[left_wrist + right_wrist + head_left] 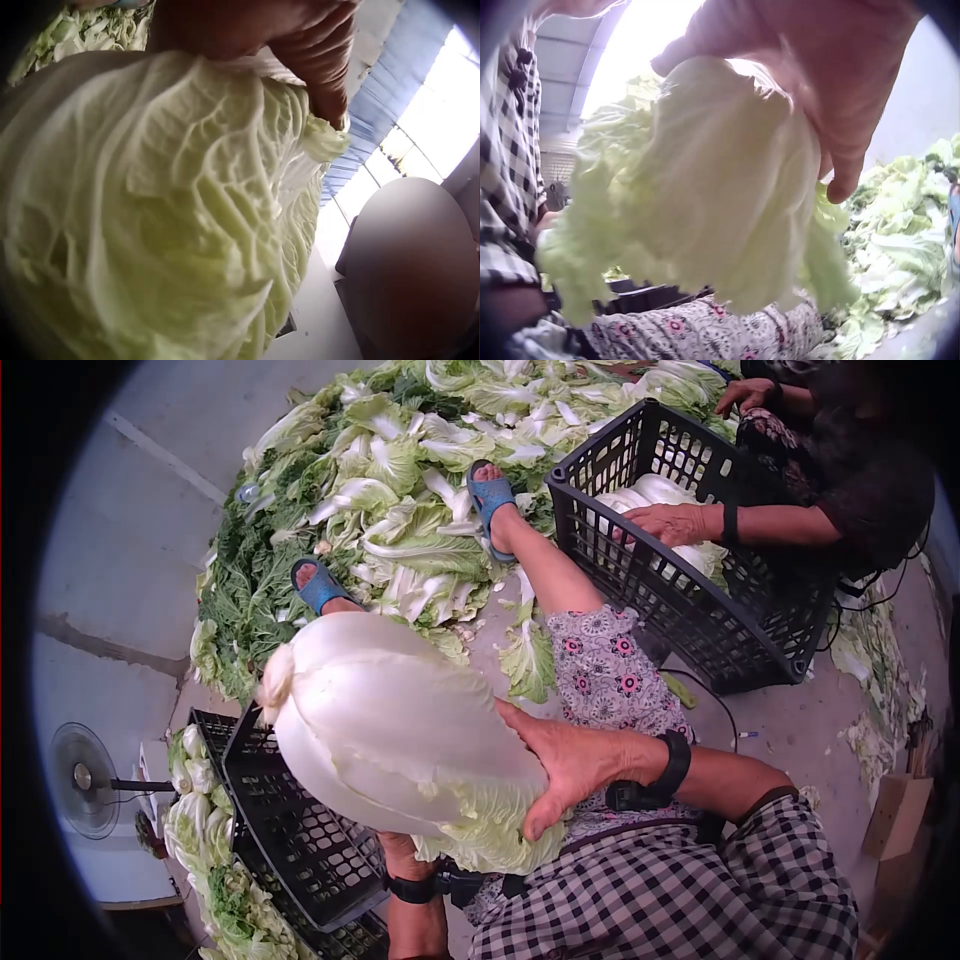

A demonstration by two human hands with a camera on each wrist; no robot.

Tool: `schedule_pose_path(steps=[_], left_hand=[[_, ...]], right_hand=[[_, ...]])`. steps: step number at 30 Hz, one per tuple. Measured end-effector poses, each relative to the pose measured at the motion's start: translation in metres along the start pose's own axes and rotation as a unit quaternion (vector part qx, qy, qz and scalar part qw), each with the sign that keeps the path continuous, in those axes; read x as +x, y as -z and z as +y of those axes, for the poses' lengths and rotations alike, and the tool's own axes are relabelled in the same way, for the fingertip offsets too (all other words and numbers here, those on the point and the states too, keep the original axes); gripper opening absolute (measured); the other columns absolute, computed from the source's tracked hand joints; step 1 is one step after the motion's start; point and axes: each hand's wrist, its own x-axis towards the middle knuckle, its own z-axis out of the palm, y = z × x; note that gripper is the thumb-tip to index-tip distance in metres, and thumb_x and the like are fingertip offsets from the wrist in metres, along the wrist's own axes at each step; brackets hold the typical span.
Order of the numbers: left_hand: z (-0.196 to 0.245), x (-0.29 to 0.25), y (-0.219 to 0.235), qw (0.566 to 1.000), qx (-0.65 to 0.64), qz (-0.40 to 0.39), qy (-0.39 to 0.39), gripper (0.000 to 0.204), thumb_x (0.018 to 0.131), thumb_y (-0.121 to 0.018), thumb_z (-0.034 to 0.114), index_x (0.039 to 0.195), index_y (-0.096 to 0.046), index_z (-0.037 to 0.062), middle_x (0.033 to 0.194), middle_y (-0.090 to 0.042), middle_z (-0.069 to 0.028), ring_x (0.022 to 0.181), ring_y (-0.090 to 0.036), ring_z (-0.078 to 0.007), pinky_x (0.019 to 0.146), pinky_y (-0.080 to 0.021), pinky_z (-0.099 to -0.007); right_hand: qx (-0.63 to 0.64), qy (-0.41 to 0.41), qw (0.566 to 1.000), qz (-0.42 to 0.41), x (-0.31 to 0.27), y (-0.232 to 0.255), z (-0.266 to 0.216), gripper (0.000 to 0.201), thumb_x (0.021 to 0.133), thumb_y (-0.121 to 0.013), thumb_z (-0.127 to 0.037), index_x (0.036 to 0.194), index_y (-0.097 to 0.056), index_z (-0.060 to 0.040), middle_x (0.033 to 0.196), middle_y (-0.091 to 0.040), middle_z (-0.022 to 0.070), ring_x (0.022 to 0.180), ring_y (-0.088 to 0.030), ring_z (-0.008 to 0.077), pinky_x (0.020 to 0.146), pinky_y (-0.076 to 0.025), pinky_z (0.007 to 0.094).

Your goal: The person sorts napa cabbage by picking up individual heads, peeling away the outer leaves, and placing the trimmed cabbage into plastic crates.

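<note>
A large napa cabbage (pixel 390 710), white with pale green frilly leaf tips, is held up over the lap in both hands. Its root end points to the left in the head view. My right hand (pixel 580 760) grips the leafy end, thumb and fingers spread round it. In the right wrist view that hand (pixel 817 67) curls over the leaves. My left hand (pixel 397 847) supports the underside, mostly hidden by the cabbage in the head view. The left wrist view shows the left hand (pixel 262 30) bent over the veined leaves.
A black crate (pixel 300 840) stands at the left, beside more cabbages (pixel 195 810). Another crate (pixel 650 560) with cabbages stands at the right, with another person's hand (pixel 665 523) in it. Loose leaves (pixel 410 550) pile up ahead. A fan (pixel 85 778) is at far left.
</note>
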Motion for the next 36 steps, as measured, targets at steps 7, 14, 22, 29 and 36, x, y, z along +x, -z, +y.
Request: schedule_pose_path(steps=[7, 14, 22, 29, 36], left_hand=[[0.014, 0.014, -0.039, 0.974, 0.180, -0.029, -0.132, 0.065, 0.091, -0.043, 0.059, 0.111, -0.057, -0.0009, 0.103, -0.064, -0.0118, 0.088, -0.063, -0.0237, 0.076, -0.051, -0.0359], [0.038, 0.021, -0.069, 0.976, 0.134, -0.147, -0.084, 0.069, 0.081, -0.069, 0.043, 0.129, -0.045, -0.0005, 0.119, -0.058, -0.0103, 0.111, -0.056, -0.0227, 0.097, -0.042, -0.0347], [0.033, 0.020, -0.054, 0.973, 0.138, -0.186, -0.022, 0.050, 0.085, -0.067, 0.022, 0.125, -0.049, -0.0022, 0.115, -0.060, -0.0110, 0.111, -0.057, -0.0199, 0.098, -0.042, -0.0341], [0.019, 0.023, -0.056, 0.954, 0.192, -0.229, -0.010, 0.049, 0.085, -0.067, 0.026, 0.122, -0.051, -0.0020, 0.114, -0.061, -0.0120, 0.109, -0.057, -0.0200, 0.098, -0.042, -0.0346], [0.018, 0.021, -0.057, 0.945, 0.221, -0.240, 0.012, 0.049, 0.086, -0.067, 0.025, 0.123, -0.051, -0.0013, 0.114, -0.061, -0.0119, 0.110, -0.057, -0.0206, 0.099, -0.042, -0.0348]], right_hand=[[0.139, -0.061, 0.984, 0.089, -0.007, 0.006, -0.018, 0.107, 0.060, -0.085, -0.027, 0.143, -0.025, 0.0009, 0.130, -0.049, 0.0113, 0.118, -0.048, 0.0172, 0.102, -0.038, 0.0321], [0.152, -0.047, 0.967, 0.200, -0.021, 0.050, -0.048, 0.097, 0.061, -0.083, -0.025, 0.139, -0.032, 0.0008, 0.129, -0.050, 0.0090, 0.116, -0.050, 0.0173, 0.101, -0.039, 0.0319], [0.029, 0.057, 0.921, 0.384, -0.071, 0.120, -0.089, 0.078, 0.073, -0.071, -0.034, 0.132, -0.039, 0.0063, 0.122, -0.055, 0.0125, 0.107, -0.057, 0.0192, 0.093, -0.046, 0.0326], [-0.003, 0.075, 0.885, 0.459, -0.109, 0.177, -0.098, 0.068, 0.081, -0.067, -0.025, 0.134, -0.036, 0.0046, 0.122, -0.054, 0.0138, 0.106, -0.058, 0.0216, 0.093, -0.047, 0.0338], [-0.036, 0.014, 0.874, 0.485, -0.119, 0.208, -0.100, 0.064, 0.080, -0.070, -0.020, 0.131, -0.040, 0.0045, 0.119, -0.056, 0.0138, 0.105, -0.059, 0.0209, 0.092, -0.048, 0.0337]])
